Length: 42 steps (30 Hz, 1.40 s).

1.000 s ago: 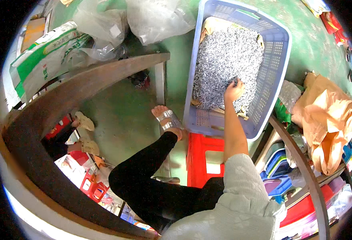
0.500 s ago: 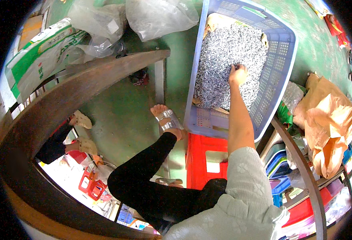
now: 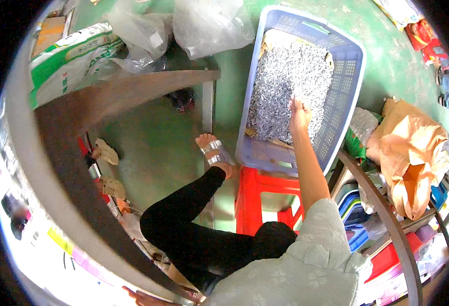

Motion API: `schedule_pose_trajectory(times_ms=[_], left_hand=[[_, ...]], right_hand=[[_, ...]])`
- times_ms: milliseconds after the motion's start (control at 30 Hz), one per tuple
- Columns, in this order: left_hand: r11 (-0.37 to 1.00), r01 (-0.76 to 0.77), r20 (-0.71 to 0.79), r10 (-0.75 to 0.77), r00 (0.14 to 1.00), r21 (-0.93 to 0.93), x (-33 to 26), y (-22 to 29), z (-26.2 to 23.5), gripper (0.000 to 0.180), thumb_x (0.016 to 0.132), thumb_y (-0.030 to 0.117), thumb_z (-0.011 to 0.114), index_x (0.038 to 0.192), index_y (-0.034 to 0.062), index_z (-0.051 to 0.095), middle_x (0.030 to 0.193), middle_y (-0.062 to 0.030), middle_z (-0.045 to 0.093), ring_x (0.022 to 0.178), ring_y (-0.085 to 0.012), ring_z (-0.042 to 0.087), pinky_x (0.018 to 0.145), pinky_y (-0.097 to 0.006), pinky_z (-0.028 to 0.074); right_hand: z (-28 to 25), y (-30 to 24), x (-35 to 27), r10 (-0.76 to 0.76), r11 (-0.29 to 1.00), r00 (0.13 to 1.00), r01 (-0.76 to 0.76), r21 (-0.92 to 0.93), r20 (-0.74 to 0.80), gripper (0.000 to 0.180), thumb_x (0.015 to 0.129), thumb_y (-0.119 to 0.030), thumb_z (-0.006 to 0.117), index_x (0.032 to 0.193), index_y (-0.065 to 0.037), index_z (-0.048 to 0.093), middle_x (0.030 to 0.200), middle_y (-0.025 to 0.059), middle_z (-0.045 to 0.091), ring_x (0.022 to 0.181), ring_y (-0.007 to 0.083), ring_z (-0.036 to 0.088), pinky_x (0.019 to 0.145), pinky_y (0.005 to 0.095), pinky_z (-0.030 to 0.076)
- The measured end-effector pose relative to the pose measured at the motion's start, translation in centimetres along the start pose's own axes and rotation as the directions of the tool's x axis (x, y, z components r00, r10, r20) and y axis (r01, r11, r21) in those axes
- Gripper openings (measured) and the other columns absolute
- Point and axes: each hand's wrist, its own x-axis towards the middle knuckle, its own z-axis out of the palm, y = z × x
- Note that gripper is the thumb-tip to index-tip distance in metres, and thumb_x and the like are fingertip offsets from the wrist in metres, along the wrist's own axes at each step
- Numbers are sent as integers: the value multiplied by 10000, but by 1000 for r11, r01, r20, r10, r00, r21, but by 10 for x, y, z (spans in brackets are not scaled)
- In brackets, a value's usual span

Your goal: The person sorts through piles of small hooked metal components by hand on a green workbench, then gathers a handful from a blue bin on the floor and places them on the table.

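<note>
My right hand point(image 3: 300, 113) is raised above the heap of small silvery-grey metal pieces point(image 3: 273, 109). Its fingers are closed, with some of these pieces showing pale at the fingertips. The heap lies on a yellowish liner inside a blue plastic basket point(image 3: 354, 86); what exact kind the pieces are is too small to tell. A shallow dark hollow shows in the heap just beyond my hand. At the bottom edge, part of my left hand point(image 3: 145, 298) lies at the rim of the white-topped table point(image 3: 46, 255), fingers stretched out; the rest is cut off.
A red stool point(image 3: 247, 206) stands below the basket, next to my bent leg. The table's curved dark edge point(image 3: 66, 168) runs along the left. Clear plastic bags point(image 3: 209, 28) lie beyond it. A brown paper bag point(image 3: 405, 148) and a shelf with blue trays point(image 3: 354, 217) are at right.
My right hand has lifted out of the heap and drawn back toward me. The view has shifted left, and my left hand now shows at the bottom edge.
</note>
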Motion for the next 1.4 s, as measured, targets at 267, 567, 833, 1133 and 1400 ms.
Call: schedule_pose_trajectory(times_ms=[267,567,833,1133,1400], left_hand=[[988,5,-18,-8,1000,-155,-19,-4,-5,649,856,515,483,1340,141,266,1453,-268,66,1350,-395,90,1091,-498,68],[988,-30,51,39,998,-154,-11,13,-1,571,882,425,481,1335,132,296,1447,-259,117,1349,-395,108,1088,-503,71],[995,-52,12,53,999,-85,-4,6,1,555,857,384,528,1298,97,352,1407,-265,218,1325,-411,185,1072,-524,112],[999,-29,66,31,997,-27,5,-1,3,558,844,377,544,1286,87,365,1400,-266,228,1318,-422,195,1062,-539,129],[1000,12,92,-13,996,12,11,-4,6,561,832,371,558,1275,79,376,1393,-267,237,1311,-431,204,1054,-553,143]], right_hand=[[-22,-59,-50,112,977,975,-144,157,194,177,872,-75,568,1041,-32,595,883,47,616,728,116,555,624,237,453],[-75,-17,-58,170,984,984,-166,-66,52,214,835,-81,609,1041,-40,569,846,71,657,656,96,564,586,217,446],[-96,48,-17,-15,252,988,156,-955,157,235,718,-47,614,949,-9,630,878,199,629,756,404,576,734,459,464],[-53,56,84,-499,193,862,205,-960,84,257,733,-131,681,965,-25,654,833,118,641,801,269,590,778,361,454],[-4,50,73,-266,68,956,-106,-992,-121,310,679,-267,740,927,-123,621,1038,58,572,1034,280,468,895,382,384]])
